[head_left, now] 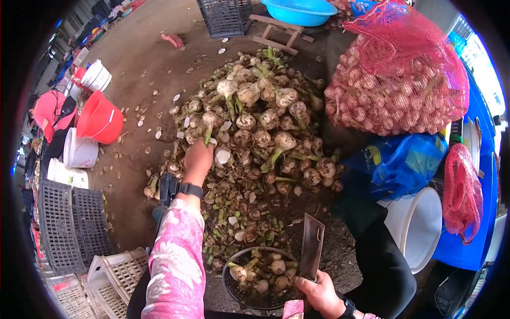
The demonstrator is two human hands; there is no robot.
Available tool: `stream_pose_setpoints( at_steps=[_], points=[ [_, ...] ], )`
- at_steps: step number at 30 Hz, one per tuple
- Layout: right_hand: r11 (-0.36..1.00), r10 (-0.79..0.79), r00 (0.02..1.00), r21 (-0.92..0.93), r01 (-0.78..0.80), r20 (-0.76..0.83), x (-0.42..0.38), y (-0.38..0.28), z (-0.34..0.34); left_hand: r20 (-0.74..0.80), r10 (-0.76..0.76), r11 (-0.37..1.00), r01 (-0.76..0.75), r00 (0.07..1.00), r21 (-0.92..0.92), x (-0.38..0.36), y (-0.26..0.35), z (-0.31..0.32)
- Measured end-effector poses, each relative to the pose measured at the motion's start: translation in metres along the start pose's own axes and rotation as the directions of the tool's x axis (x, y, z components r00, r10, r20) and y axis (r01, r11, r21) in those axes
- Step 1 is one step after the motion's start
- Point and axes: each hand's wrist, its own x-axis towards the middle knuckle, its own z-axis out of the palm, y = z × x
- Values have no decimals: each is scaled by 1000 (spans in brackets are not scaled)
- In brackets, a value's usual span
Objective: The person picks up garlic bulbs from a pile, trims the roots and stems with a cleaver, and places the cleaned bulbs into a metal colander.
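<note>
My left hand is closed around the green stem of a pale, soil-stained bulb at the near left side of a heap. Many similar muddy bulbs with thick green stems make up this heap on the ground. In my right hand is a cleaver, its broad dark blade pointing up and away from me. Just left of that hand stands a round dark bowl between my legs, holding several bulbs. Cut stems and trimmings lie between heap and bowl.
A red net sack full of bulbs stands at the right, above a blue net bag and a white bucket. Crates and a red bucket line the left. A small wooden stool stands behind the heap.
</note>
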Motion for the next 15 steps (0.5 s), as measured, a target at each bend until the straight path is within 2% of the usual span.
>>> stream_pose_setpoints(
  at_steps=[3,4,5,6,7,8,9,11,12,14,15],
  points=[
    [994,-62,997,94,57,51,-3,9,-2,-2,34,992,-34,999,-119,-35,-6,-7],
    [989,-98,994,118,91,54,-2,17,-4,139,19,947,26,990,-319,-51,-15,-7],
    [993,-117,993,35,116,27,-10,9,-2,129,36,830,42,991,-556,-89,1,-28],
    [989,-141,990,-54,141,-2,-17,-3,-1,226,100,769,69,969,-636,-115,0,-36],
    [991,-136,990,-16,135,-41,-23,-9,-1,260,136,723,84,956,-686,-147,10,-56],
    [977,-210,974,25,212,-83,-27,-12,-1,205,257,637,-6,944,-771,-177,8,-58],
    [952,-297,949,41,302,-106,-31,-14,-2,255,350,704,-74,901,-706,-206,16,-85],
    [894,-420,896,103,436,-146,-29,-7,-7,329,455,678,-83,827,-731,-254,23,-106],
    [860,-463,871,155,486,-162,-23,-2,-11,330,516,592,-50,791,-805,-277,20,-107],
    [822,-522,835,159,546,-173,-34,-5,-3,337,644,628,-223,687,-745,-310,17,-117],
    [796,-558,819,195,573,-132,-34,1,-2,220,686,572,-327,693,-752,-323,18,-116]
  ],
)
